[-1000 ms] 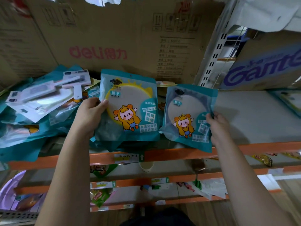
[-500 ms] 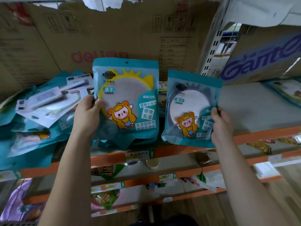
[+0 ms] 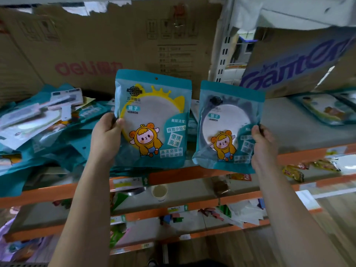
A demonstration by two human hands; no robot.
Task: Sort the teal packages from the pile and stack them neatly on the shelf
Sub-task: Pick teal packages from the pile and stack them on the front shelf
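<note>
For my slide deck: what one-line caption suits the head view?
Left hand holds the yellow-rimmed mirror package, right hand the dark-rimmed package, before the orange-edged shelf.

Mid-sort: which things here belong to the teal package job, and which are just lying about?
Job: yellow-rimmed package in left hand; dark-rimmed package in right hand; teal pile; shelf.
Lying about: cardboard boxes; white packets atop the pile; paper cup; snack packets below.

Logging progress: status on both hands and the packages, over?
Left hand grips yellow-rimmed teal package by left edge. Right hand grips dark-rimmed teal package by right edge. Both upright before the shelf, path unobstructed.
</note>
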